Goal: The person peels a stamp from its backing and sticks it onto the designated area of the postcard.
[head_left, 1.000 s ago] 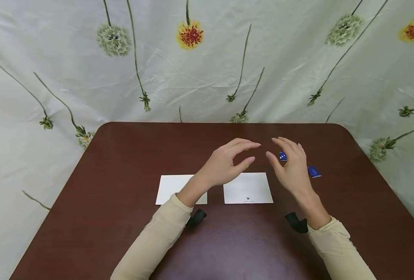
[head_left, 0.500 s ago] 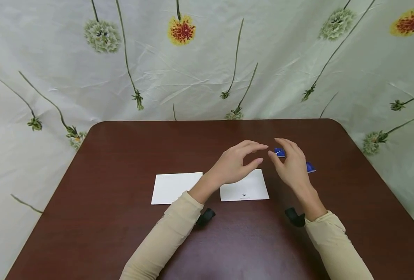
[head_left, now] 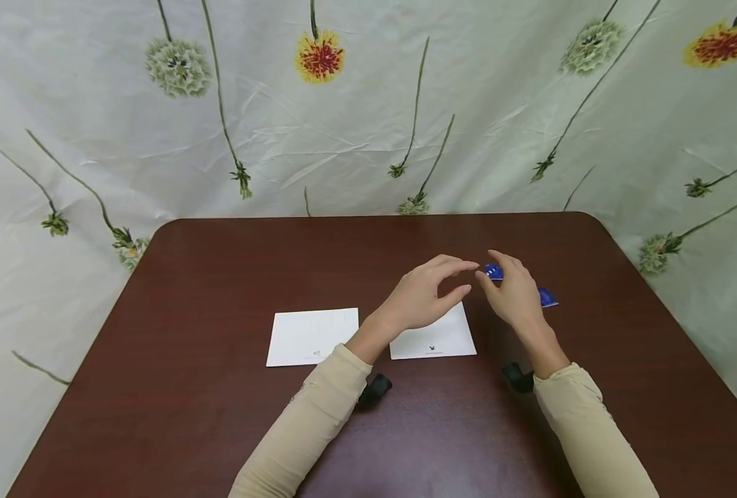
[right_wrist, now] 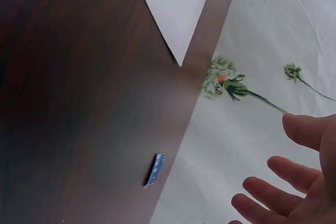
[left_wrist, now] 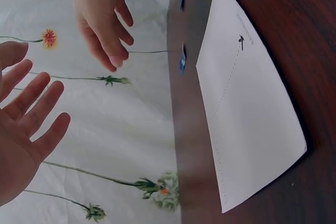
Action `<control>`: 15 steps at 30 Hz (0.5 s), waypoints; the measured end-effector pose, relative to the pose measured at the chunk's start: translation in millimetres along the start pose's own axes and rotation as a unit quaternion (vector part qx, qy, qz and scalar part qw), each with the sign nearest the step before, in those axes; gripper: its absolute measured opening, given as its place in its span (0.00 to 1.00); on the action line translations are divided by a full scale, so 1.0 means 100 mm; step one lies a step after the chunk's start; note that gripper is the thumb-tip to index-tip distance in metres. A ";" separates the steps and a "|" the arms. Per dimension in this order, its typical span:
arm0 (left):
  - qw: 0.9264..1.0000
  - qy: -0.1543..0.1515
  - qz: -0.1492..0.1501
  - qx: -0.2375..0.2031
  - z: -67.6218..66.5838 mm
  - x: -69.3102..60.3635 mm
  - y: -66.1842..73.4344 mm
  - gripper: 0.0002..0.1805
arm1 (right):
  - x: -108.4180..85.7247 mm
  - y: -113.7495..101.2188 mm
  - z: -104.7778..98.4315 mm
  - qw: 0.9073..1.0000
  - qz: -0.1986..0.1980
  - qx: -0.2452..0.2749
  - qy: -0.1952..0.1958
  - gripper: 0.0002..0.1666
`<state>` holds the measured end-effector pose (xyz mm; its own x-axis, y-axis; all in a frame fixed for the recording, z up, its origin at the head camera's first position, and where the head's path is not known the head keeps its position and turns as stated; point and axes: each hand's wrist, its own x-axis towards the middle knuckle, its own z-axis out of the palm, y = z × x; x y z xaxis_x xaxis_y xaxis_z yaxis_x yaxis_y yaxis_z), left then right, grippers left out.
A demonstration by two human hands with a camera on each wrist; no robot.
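Both hands raised over the counter (head_left: 125,387), facing each other. Left hand (head_left: 419,296): thumb and fingers parted in a wide, loose curve, gripping nothing. Right hand (head_left: 516,294): same posture mirrored, thumb well apart from the fingers, nothing held. Fingertips of the two near each other in the head view; the left wrist view shows a gap between them.

Two small blue packets on the counter, toward the far right. One packet (head_left: 494,271), marked with white, shows between the right thumb and forefinger in the head view; the other packet (head_left: 547,297) shows just past the outer edge of the right hand. Neither is in anyone's grasp.

Two white cards lie side by side, a strip of counter between. Left card (head_left: 308,335): its near right corner is covered by the left arm. Right card (head_left: 439,337): small dark bird-like mark near its close edge; left hand overlaps its far part in the head view.

Pale sleeves (head_left: 306,429) on both arms. Behind, a flower-printed cloth (head_left: 343,138).
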<state>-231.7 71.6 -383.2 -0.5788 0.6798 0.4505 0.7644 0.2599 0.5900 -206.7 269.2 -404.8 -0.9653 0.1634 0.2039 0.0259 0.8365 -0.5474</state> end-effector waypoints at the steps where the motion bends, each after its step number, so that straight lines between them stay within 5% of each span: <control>1: 1.000 0.001 -0.002 0.001 0.00 0.00 -0.01 0.19 | 0.01 0.00 0.01 1.000 0.004 -0.002 -0.005 0.31; 15: 0.999 -0.012 -0.049 -0.001 0.07 -0.07 -0.13 0.20 | 0.17 0.09 0.17 0.991 0.067 -0.043 -0.107 0.32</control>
<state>-236.0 68.3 -398.5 -0.6443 0.6668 0.3745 0.7036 0.3248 0.6321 -226.7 270.4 -419.7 -0.9844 0.1694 -0.0483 0.1714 0.8579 -0.4844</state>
